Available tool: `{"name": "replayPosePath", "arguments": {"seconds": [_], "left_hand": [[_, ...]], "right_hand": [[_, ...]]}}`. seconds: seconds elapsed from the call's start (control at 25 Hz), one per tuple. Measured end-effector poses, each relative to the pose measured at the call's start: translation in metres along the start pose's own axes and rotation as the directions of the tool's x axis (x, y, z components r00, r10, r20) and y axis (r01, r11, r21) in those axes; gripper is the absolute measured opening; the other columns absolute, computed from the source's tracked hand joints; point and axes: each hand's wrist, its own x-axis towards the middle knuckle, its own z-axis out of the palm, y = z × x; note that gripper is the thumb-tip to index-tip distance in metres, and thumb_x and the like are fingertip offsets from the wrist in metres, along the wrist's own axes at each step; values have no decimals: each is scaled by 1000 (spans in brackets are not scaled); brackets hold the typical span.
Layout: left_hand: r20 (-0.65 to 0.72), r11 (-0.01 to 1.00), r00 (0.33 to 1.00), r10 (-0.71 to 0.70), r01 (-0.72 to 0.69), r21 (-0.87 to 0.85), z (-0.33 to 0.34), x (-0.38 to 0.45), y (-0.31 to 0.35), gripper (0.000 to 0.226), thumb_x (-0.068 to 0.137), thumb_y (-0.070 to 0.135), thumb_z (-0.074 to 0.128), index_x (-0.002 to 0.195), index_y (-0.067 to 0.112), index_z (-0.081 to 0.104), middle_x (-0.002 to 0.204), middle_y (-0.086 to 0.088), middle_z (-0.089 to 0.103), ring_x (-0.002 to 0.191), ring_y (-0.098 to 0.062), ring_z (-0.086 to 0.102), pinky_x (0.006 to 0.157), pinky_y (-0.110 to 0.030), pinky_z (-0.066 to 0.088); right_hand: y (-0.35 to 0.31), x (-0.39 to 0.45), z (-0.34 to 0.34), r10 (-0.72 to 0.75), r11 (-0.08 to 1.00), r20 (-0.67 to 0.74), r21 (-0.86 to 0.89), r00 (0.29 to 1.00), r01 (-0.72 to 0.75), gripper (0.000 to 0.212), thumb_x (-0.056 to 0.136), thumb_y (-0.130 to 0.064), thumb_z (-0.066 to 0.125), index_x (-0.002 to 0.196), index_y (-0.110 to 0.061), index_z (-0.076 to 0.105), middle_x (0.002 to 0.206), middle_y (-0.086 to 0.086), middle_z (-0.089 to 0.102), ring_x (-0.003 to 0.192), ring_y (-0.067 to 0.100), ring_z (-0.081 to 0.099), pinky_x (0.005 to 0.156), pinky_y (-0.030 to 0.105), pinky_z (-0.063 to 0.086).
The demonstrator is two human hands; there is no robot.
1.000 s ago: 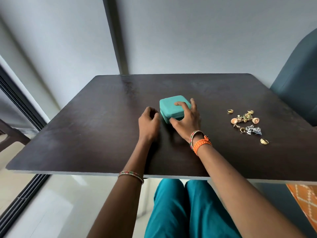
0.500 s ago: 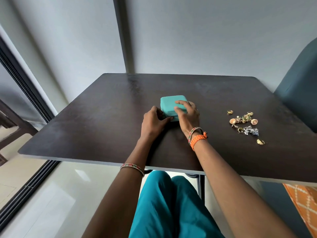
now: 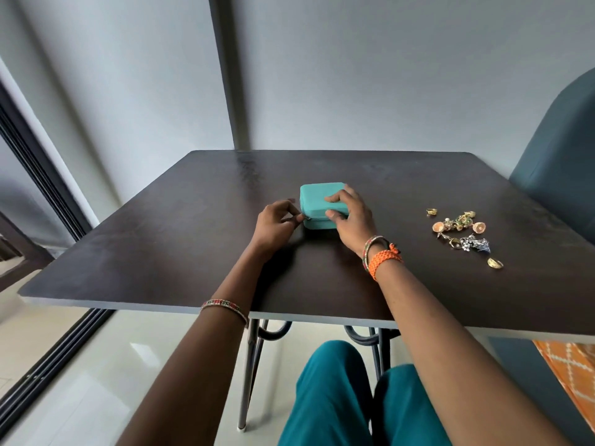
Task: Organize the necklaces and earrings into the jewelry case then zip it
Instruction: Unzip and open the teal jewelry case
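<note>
dark table (image 3: 193, 252): both hands grip closed teal jewelry case (image 3: 318, 196).

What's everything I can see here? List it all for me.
jewelry case: one, teal, closed, middle of the table
jewelry pile: one loose cluster, gold, peach and silver pieces, on the table right of the case; exact count unclear
table: one, dark brown top, metal legs
chair: one, dark blue-grey, far right
patterned cloth: one, orange, lower right
left hand: fingers pinched at the case's front left corner, seemingly on the zipper pull; beaded bangle on the forearm
right hand: gripping the case's right side; orange band and bangle on the wrist
legs: teal trousers, under the table
</note>
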Motion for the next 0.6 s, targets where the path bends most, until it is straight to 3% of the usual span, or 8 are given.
{"name": "replayPosePath", "arguments": {"seconds": [0.12, 0.2, 0.32, 0.4, 0.6], "left_hand": [[25, 991, 997, -77, 79, -107, -1, 12, -5, 28, 88, -5, 56, 67, 12, 49, 109, -11, 66, 82, -16, 65, 68, -20, 54], [-46, 992, 993, -107, 103, -77, 0, 19, -5, 29, 89, -5, 55, 67, 12, 49, 96, -13, 67, 68, -12, 64, 54, -16, 52], [-150, 973, 966, -212, 194, -126, 5, 28, -2, 26, 89, -8, 50, 68, 9, 47, 77, -14, 63, 45, -10, 61, 39, -23, 50], [-216, 966, 942, -257, 243, -89, 9, 34, -1, 23, 85, -8, 50, 70, 9, 50, 73, -6, 63, 40, -5, 59, 38, -21, 48], [-316, 938, 900, -300, 339, 75, 14, 46, 1, 16, 82, 8, 58, 75, 22, 63, 63, 11, 65, 34, 2, 53, 50, -17, 41]], "right_hand": [[5, 3, -5, -22, 1000, 29, -4, 999, 22, 20, 87, -9, 64, 107, -14, 64, 146, 4, 41, 132, 24, 42, 101, 25, 34], [6, 4, -8, -37, 999, 44, 10, 998, 37, 22, 87, -8, 63, 108, -13, 65, 144, 4, 43, 131, 24, 42, 102, 25, 35], [6, 5, -12, -30, 999, 71, 35, 997, 28, 23, 87, -7, 63, 110, -14, 66, 144, 3, 44, 133, 22, 41, 101, 19, 30], [7, 4, -13, -37, 999, 92, 29, 995, 35, 23, 87, -9, 64, 110, -16, 66, 146, 2, 43, 134, 21, 40, 100, 17, 26], [8, 2, -20, -68, 997, 101, 37, 993, 65, 21, 88, -7, 62, 107, -16, 67, 143, 1, 47, 132, 19, 42, 100, 17, 29]]}}
